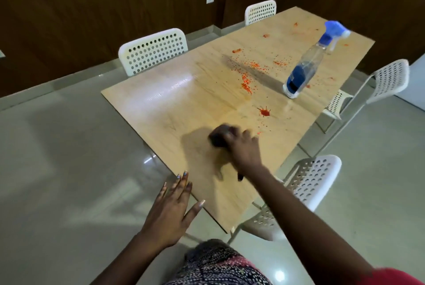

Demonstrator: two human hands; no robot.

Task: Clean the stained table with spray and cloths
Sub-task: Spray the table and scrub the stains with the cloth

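Note:
A light wooden table (179, 105) carries red stains: a splat (265, 111) near the middle and scattered red specks (247, 77) further back. My right hand (241, 149) holds a dark cloth (219, 137) down on the near part of the tabletop; both are blurred. With fingers straight and spread, my left hand (172, 206) lies at the table's near edge and holds nothing. A clear spray bottle (305, 66) with blue liquid and a blue trigger head stands at the table's far right, well beyond both hands.
White perforated chairs stand around the table: one at the left (153, 51), one at the far end (261, 12), two on the right (388, 80) (315, 181). Glossy tiled floor (69, 158) surrounds it, with a dark wood wall behind.

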